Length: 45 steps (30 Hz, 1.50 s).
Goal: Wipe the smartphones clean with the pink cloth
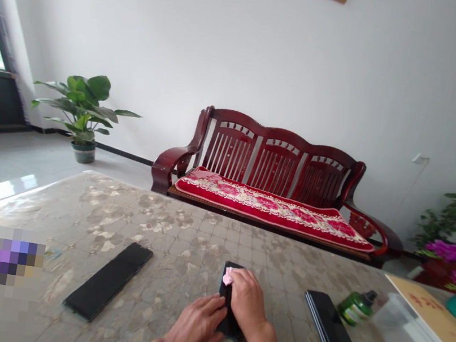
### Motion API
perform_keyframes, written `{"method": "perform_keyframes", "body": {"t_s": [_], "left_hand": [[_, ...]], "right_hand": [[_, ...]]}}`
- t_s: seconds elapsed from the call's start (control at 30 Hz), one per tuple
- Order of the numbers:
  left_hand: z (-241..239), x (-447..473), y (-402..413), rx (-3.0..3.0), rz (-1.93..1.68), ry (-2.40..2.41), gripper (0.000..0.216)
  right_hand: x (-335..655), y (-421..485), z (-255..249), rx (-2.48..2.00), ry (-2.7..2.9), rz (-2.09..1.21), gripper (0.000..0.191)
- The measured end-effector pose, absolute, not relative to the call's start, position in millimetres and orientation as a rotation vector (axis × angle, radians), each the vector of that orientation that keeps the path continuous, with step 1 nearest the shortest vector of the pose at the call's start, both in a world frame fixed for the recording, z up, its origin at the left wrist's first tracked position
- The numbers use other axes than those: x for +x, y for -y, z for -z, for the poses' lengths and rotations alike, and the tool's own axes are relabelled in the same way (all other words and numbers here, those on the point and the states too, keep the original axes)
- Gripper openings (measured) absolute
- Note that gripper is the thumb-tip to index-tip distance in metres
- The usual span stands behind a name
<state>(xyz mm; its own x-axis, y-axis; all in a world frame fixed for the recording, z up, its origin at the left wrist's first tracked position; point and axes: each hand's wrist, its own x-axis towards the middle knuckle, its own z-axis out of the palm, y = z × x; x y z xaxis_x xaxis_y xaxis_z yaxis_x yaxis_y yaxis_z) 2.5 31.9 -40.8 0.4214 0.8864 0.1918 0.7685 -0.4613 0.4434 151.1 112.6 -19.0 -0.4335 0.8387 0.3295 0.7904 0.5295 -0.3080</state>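
Observation:
A black phone lies flat on the table in front of me, partly covered by both hands. My left hand is closed about its lower left edge, fingers resting on the side and thumb near the bottom. Bunched under the fingers of my right hand is a small pink cloth, pressed on the upper part of the screen. To the left, another black phone lies at a slant, apart from my hands. On the right there is a stack of dark phones.
A patterned cover lies over the table. Beside the stacked phones stands a green bottle with a black cap. A clear box is at the right edge. Beyond the table are a wooden bench and a potted plant.

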Motion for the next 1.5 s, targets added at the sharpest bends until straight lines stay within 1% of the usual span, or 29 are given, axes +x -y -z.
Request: {"method": "perform_keyframes", "body": {"t_s": [0.27, 0.53, 0.73, 1.07, 1.4, 1.5], "left_hand": [[41.7, 3.8, -32.7, 2.395, -0.637, -1.422, 0.035], [48.4, 2.3, -33.4, 2.399, -0.604, -1.435, 0.034], [43.0, 2.8, -32.6, 2.388, -0.617, -1.427, 0.032], [38.9, 3.3, -32.2, 2.374, -0.609, -1.427, 0.037], [37.5, 4.1, -32.3, 2.382, -0.602, -1.430, 0.034], [37.5, 4.2, -32.7, 2.378, -0.597, -1.420, 0.036]], "right_hand": [[154.6, -95.9, 17.0, -1.293, 2.379, -0.132, 0.032], [147.3, -113.9, 19.8, -1.319, 2.358, -0.086, 0.032], [148.0, -107.6, 20.1, -1.329, 2.363, -0.107, 0.034], [147.1, -104.4, 14.3, -1.311, 2.384, -0.116, 0.032], [149.6, -95.0, 16.5, -1.300, 2.383, -0.137, 0.032], [150.0, -95.6, 14.3, -1.285, 2.388, -0.166, 0.031]]}}
